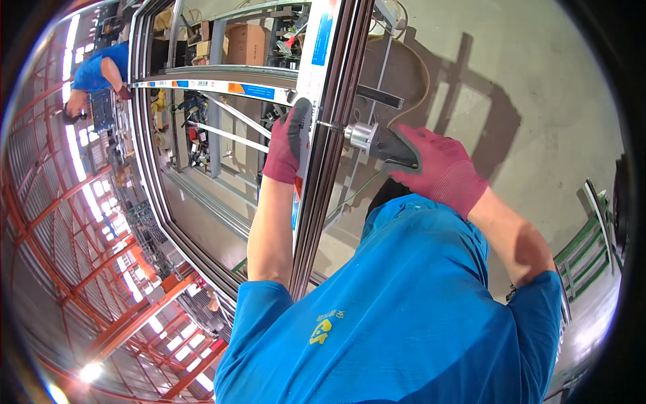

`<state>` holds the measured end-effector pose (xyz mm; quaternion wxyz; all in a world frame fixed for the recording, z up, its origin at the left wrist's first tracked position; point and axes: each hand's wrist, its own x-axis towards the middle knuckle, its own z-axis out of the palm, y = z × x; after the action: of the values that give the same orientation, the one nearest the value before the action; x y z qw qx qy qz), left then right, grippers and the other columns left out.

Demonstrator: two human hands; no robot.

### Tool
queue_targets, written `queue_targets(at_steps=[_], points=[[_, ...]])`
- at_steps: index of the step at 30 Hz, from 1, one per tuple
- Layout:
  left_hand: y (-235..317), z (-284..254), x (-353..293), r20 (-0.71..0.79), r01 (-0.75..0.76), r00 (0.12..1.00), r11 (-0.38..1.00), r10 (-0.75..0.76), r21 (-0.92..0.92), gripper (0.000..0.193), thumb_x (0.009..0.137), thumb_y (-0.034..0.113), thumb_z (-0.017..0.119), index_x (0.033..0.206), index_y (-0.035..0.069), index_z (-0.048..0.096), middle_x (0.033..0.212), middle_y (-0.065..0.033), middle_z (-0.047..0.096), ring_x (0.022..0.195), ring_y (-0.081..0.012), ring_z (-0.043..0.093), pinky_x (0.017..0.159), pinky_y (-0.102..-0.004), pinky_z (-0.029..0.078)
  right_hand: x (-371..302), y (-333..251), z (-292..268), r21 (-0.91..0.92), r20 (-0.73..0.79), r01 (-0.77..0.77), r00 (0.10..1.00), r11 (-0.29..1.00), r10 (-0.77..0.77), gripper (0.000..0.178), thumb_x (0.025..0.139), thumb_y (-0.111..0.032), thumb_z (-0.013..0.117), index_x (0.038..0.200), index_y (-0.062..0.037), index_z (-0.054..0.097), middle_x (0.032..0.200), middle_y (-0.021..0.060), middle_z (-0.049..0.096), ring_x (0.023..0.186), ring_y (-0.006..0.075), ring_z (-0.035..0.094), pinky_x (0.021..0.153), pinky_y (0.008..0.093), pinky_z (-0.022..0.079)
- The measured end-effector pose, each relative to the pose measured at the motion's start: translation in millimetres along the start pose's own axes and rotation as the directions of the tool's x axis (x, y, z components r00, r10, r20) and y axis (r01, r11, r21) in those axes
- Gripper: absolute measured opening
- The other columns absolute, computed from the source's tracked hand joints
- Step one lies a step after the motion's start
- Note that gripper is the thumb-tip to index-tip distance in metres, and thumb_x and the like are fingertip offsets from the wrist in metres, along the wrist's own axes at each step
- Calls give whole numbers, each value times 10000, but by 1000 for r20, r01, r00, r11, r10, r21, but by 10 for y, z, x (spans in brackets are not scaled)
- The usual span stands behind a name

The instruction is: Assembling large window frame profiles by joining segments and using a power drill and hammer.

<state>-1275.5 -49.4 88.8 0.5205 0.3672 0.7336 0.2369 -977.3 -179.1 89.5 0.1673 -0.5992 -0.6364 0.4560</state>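
Power drill [386, 146] being clamped in right hand [441, 165] beside metal frame rail [344, 67], long axis being set crosswise, bit [331, 126] being aimed left, rail being touched by left hand [288, 143], grip unclear.

Left hand [289, 138]: gloved, fingers pointing upward
Left forearm [270, 229]: bare, nearly vertical
Right hand [439, 167]: gloved, curled in a grip
Right forearm [509, 230]: bare, slanting inward

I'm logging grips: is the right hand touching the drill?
Touching: the head view shows the gloved right hand wrapped around the drill, with no gap between them.
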Motion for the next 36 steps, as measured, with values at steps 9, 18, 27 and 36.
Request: queue_targets(at_steps=[9,18,27,36], points=[[-48,-38,42,3,-42,999,996,42,-77,367,959,458,725,913,94,704,678,29,562,553,-106,525,508,-274,396,-88,137,57,89,-102,-1,995,996,10,772,799,-333,826,1479,-100,546,1281,217,677,1170,420,650,1022,480,523],[-22,-45,14,16,-47,999,999,47,-16,401,933,483,746,903,88,686,667,11,558,547,-118,541,504,-293,418,-27,71,-26,115,-70,9,998,993,-1,761,810,-331,820,1475,-82,549,1301,218,674,1175,422,649,1022,474,529],[-74,-81,42,8,-6,1000,1000,6,-20,371,929,457,756,905,91,695,676,11,572,541,-118,540,505,-284,415,-22,109,-13,90,-66,-7,998,996,13,776,824,-356,815,1493,-80,535,1348,232,657,1212,419,642,1047,466,522],[-31,-52,-16,-7,-20,1000,1000,20,17,398,911,495,769,876,106,692,668,22,560,554,-109,536,519,-274,402,-18,66,-23,116,-10,-44,999,992,45,782,834,-370,804,1503,-77,524,1359,233,653,1238,414,633,1069,466,507]])
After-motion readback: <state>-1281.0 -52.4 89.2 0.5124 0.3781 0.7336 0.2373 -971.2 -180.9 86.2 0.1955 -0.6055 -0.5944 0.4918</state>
